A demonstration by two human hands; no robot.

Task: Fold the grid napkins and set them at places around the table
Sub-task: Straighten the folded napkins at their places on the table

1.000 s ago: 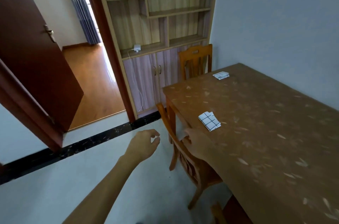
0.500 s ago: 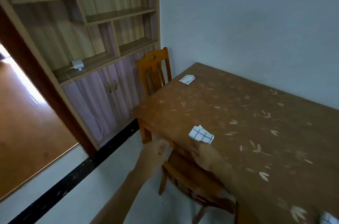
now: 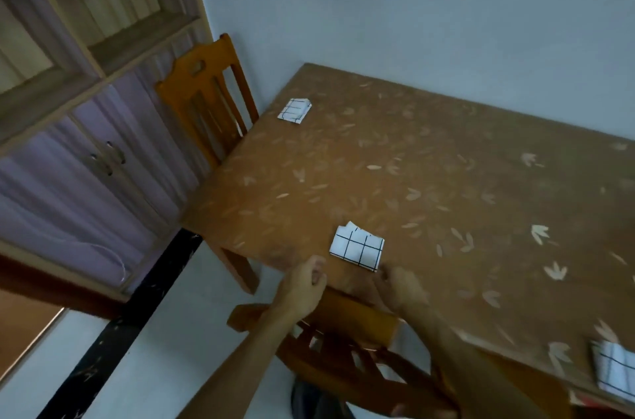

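Observation:
A folded white napkin with a black grid (image 3: 357, 248) lies on the brown leaf-patterned table (image 3: 429, 185), close to its near edge. My left hand (image 3: 302, 284) hovers just off that edge, fingers curled on nothing. Blurred by motion, my right hand (image 3: 400, 288) rests at the edge with its fingertips beside the napkin's near right corner, holding nothing. A second folded grid napkin (image 3: 294, 110) sits at the far left corner by a chair. A third grid napkin (image 3: 615, 368) lies at the lower right and is cut off by the frame.
One wooden chair (image 3: 206, 99) stands at the table's far left end. Another chair (image 3: 347, 346) is pushed in below my hands. A wooden cabinet with shelves (image 3: 96, 130) fills the left wall. A grey wall runs behind the table.
The view has swung right and closer to the table. Both hands came up to the near edge by the napkin, and the third napkin came into sight at lower right.

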